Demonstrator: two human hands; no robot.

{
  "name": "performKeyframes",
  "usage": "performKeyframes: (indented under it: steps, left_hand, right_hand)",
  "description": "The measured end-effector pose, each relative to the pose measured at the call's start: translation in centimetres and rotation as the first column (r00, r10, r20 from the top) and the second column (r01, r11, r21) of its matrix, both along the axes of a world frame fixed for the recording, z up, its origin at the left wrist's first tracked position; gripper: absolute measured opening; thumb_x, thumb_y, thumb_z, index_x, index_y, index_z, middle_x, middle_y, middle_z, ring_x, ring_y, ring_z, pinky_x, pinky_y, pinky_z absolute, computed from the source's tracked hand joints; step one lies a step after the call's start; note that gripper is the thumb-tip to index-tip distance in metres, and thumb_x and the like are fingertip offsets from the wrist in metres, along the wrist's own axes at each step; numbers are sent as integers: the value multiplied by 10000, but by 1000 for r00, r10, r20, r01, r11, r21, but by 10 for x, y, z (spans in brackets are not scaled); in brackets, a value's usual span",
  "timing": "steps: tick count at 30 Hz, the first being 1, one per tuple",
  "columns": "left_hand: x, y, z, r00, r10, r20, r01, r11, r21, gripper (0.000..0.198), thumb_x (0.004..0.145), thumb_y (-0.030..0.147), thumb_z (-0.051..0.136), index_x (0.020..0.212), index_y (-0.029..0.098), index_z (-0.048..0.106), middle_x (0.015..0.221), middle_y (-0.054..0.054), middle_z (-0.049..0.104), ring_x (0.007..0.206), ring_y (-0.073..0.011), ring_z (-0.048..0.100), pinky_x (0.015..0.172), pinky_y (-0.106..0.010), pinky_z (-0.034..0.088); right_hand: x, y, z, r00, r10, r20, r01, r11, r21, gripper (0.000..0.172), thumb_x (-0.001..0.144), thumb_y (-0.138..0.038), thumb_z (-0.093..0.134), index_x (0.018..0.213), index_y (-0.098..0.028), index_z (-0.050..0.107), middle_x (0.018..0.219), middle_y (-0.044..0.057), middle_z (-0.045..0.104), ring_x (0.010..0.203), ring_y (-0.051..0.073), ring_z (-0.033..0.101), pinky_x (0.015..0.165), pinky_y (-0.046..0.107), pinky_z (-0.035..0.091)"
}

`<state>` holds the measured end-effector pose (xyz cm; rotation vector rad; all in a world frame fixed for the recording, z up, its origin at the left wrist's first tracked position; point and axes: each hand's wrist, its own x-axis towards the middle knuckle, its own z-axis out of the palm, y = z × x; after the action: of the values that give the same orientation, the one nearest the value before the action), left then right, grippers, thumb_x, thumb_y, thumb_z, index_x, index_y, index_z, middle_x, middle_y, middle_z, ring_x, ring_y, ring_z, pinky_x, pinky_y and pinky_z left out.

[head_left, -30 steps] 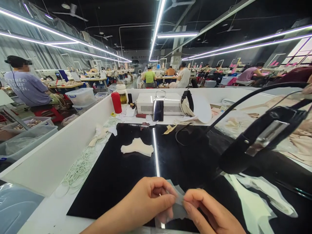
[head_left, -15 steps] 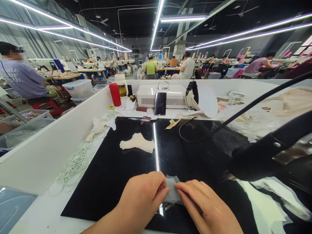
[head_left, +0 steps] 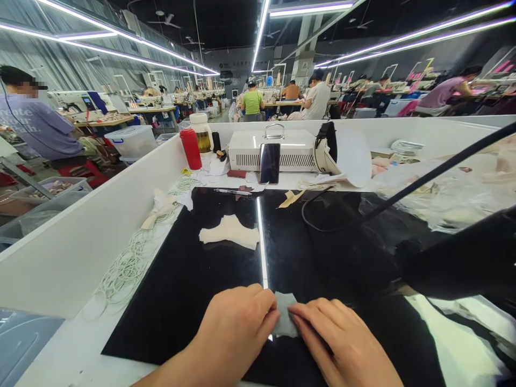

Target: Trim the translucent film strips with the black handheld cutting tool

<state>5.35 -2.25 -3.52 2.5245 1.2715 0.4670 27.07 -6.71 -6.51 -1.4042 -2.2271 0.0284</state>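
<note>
While our left hand (head_left: 239,318) and right hand (head_left: 342,333) pinch gray fabric (head_left: 285,323) near the board's front edge (head_left: 169,301), work on it appears unfinished.

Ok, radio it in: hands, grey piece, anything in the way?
Left hand and right hand pinching grey piece. Piece over black board. Cream piece beyond, untouched.

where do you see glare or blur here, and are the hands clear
Head view: glare streaks down the black board, apparently a ceiling light reflected; head view: the left hand and right hand look fairly sharp, the grey cloth between them readable; head view: the dark shape at right is soft and short of detail.
</note>
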Motion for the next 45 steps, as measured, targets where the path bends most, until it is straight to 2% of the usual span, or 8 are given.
performKeyframes:
  steps: [15,20,23,26,28,31,36,45]
  left_hand:
    - [1,-1,0,999,-2,-40,6,996,92,156,987,170,611,838,216,624,730,47,591,595,-146,589,540,-289,387]
    - [0,-1,0,996,-10,-89,33,966,255,193,984,95,545,836,200,609,719,24,569,586,-166,560,525,-304,414]
    - [1,-3,-1,991,-81,-107,116,917,382,207,981,53,482,897,178,626,784,-15,608,674,-202,584,597,-338,484]
    - [5,-6,-1,972,-235,-18,220,878,426,173,985,52,494,1000,136,644,909,-45,682,828,-209,650,745,-345,562]
    - [8,-7,-3,952,-304,33,258,857,446,161,995,54,507,1041,107,652,989,-57,719,929,-193,680,883,-325,574]
    - [12,-8,-8,947,-321,31,267,833,485,157,1016,77,515,1056,86,667,1078,-70,751,1044,-186,700,999,-305,555]
    - [12,-7,-17,955,-295,26,236,812,534,198,1058,151,497,1035,100,686,1108,-77,776,1050,-201,733,951,-316,600]
    - [13,-7,-15,961,-278,-2,237,814,531,261,1093,224,457,1052,97,681,1137,-95,777,1050,-212,745,903,-331,628]
  right_hand:
    - [-1,1,-3,1000,-3,20,3,1000,1,207,1071,-235,453,1101,-244,658,901,29,710,736,186,673,679,337,503]
    - [-2,1,-1,999,-10,34,10,1000,9,206,1070,-230,454,1097,-238,658,898,33,710,732,186,674,671,334,495]
    - [-2,1,-2,999,-18,39,17,1000,12,200,1070,-237,458,1088,-238,658,897,32,706,736,188,673,689,341,498]
    - [-1,1,-4,999,-7,44,7,1000,0,186,1067,-231,468,1111,-240,648,903,24,698,747,185,671,695,339,500]
    - [0,1,-5,999,0,52,0,1000,-9,196,1065,-218,469,1162,-240,637,912,20,696,754,182,670,689,331,499]
    - [0,0,-8,998,4,61,-3,1000,-13,217,1060,-204,472,1208,-236,627,919,19,697,757,180,666,689,330,495]
    - [0,-1,-11,999,-1,54,0,1000,8,217,1060,-207,464,1200,-231,628,941,34,703,775,193,668,707,342,493]
    - [-1,2,-11,998,0,65,-1,1000,14,212,1054,-220,466,1168,-235,645,915,36,716,745,197,682,679,343,514]
